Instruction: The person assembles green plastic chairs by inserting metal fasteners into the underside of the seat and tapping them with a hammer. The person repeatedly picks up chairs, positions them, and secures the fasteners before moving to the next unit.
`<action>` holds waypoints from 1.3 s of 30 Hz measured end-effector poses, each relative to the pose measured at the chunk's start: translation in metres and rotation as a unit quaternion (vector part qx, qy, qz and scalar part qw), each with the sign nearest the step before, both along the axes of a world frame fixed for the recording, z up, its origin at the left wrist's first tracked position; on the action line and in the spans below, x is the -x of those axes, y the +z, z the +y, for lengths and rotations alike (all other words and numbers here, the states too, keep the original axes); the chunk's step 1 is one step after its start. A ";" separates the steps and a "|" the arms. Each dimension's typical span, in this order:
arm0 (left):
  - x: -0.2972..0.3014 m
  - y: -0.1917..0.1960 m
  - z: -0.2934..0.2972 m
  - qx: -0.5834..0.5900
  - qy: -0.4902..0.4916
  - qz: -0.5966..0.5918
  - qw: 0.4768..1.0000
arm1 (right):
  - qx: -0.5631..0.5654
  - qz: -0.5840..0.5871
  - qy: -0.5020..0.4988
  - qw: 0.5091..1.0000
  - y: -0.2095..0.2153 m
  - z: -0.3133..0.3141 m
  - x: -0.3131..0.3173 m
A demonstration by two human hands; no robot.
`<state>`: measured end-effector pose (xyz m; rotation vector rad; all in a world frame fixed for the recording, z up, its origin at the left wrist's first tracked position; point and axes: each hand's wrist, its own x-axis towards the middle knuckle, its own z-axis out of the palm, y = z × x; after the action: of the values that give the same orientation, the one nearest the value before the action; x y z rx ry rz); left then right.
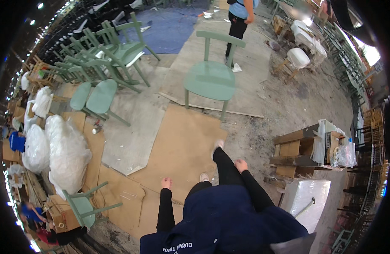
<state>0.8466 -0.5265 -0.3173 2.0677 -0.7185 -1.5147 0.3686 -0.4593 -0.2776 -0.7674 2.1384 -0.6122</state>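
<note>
My left hand (166, 183) hangs at my side above brown cardboard, its fingers curled in with nothing visible in them. By my right thigh, my right hand (241, 165) is also loosely closed, with nothing seen in it. Neither hand touches anything. A green chair (210, 80) with a rounded seat and curved back rail stands upright ahead of me, beyond reach of both hands. My feet are apart on the cardboard (182, 144), one leg stepped forward toward the chair.
Several green chairs (123, 51) crowd together at the far left. Plastic-wrapped bundles (68, 152) and another green chair (85, 209) sit to the left. A cart (298, 146) with boxes and a wrapped white panel (307, 201) stand right. A person (239, 21) stands beyond the chair.
</note>
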 end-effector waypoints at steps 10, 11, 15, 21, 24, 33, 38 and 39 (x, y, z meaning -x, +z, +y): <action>0.095 0.017 -0.089 -0.110 0.100 0.033 0.988 | 0.057 0.012 0.172 0.983 -0.066 -0.352 0.106; 0.103 0.023 -0.088 -0.129 0.157 0.028 0.979 | 0.106 0.098 0.213 0.966 -0.046 -0.404 0.119; 0.141 0.076 -0.102 -0.196 0.171 0.024 0.965 | 0.088 0.179 0.178 0.964 0.024 -0.598 0.193; 0.161 0.137 -0.135 -0.169 0.236 0.010 0.957 | 0.174 0.468 0.228 0.836 0.100 -0.783 0.307; 0.163 0.156 -0.142 -0.239 0.211 -0.032 0.947 | 0.201 0.593 0.200 0.754 0.099 -0.842 0.351; 0.108 0.143 -0.260 -0.162 0.036 -0.047 0.985 | -0.065 0.411 0.191 0.889 0.087 -0.880 0.369; 0.134 0.132 -0.434 0.065 -0.126 -0.088 0.986 | -0.005 0.409 0.169 0.897 0.136 -0.820 0.317; 0.154 0.139 -0.473 0.078 -0.130 -0.045 0.987 | 0.004 0.419 0.182 0.890 0.143 -0.803 0.298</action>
<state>0.6931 -0.9994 -0.1786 1.9949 -1.1428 -1.4512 0.0704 -1.2622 -0.1342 -1.6083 2.6221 -0.0653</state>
